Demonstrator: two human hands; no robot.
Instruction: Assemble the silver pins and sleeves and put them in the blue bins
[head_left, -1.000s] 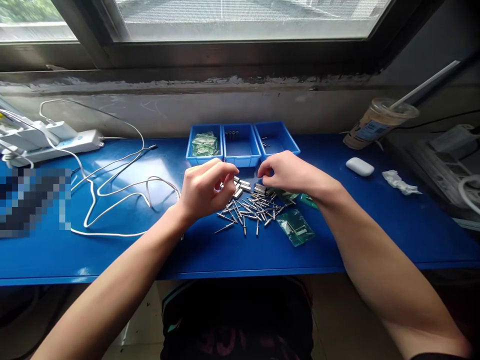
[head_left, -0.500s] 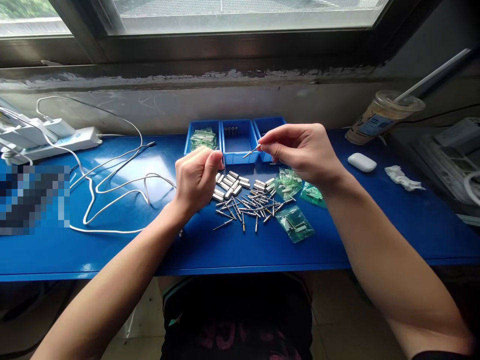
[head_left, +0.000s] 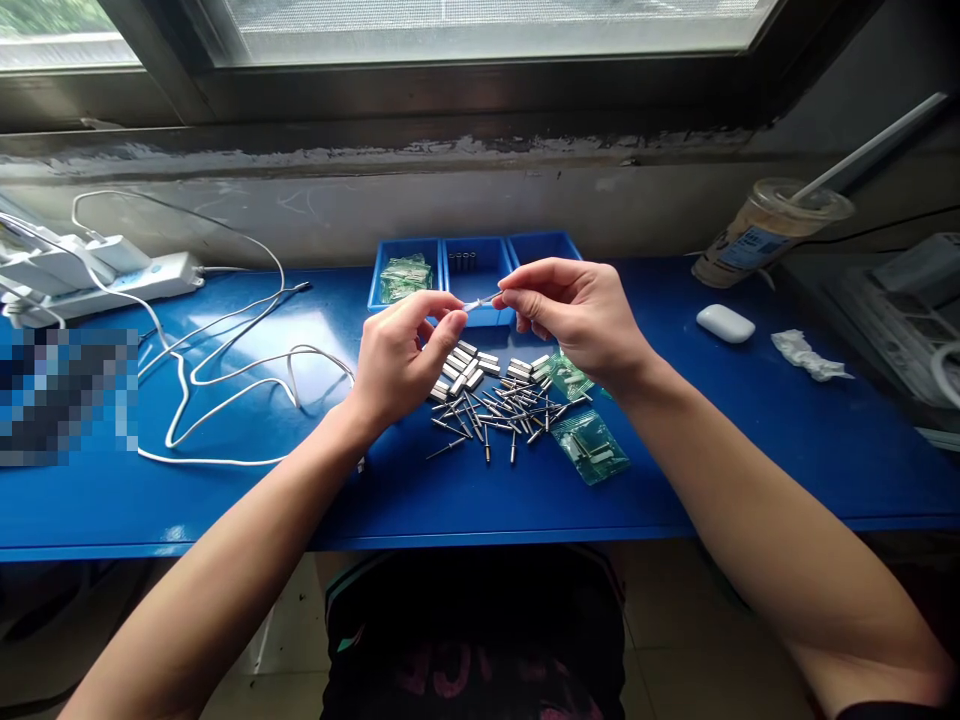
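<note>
My right hand [head_left: 577,310] pinches a thin metal blind rivet [head_left: 489,298] between thumb and fingertips, held above the table and pointing left. Across from it, the thumb and fingers of my left hand [head_left: 409,350] close around a small pale piece [head_left: 469,306] at the rivet's far end. What that piece is cannot be made out. Below both hands lie a loose pile of blind rivets [head_left: 502,410] and several short silver metal bars [head_left: 465,367]. Small green-tinted plastic bags [head_left: 592,450] with parts inside rest to the right of the pile.
Three joined blue bins [head_left: 480,318] stand behind my hands; the left one contains green bags, the middle one several small dark cylinders. White cables [head_left: 180,400] and a power strip [head_left: 150,285] are at left. A drink cup [head_left: 750,240], white case [head_left: 725,323] and crumpled tissue [head_left: 810,355] sit right.
My right hand has moved left with the rivet, bringing its end to my left fingertips. My left hand has turned from a fist into a pinch that reaches toward the rivet.
</note>
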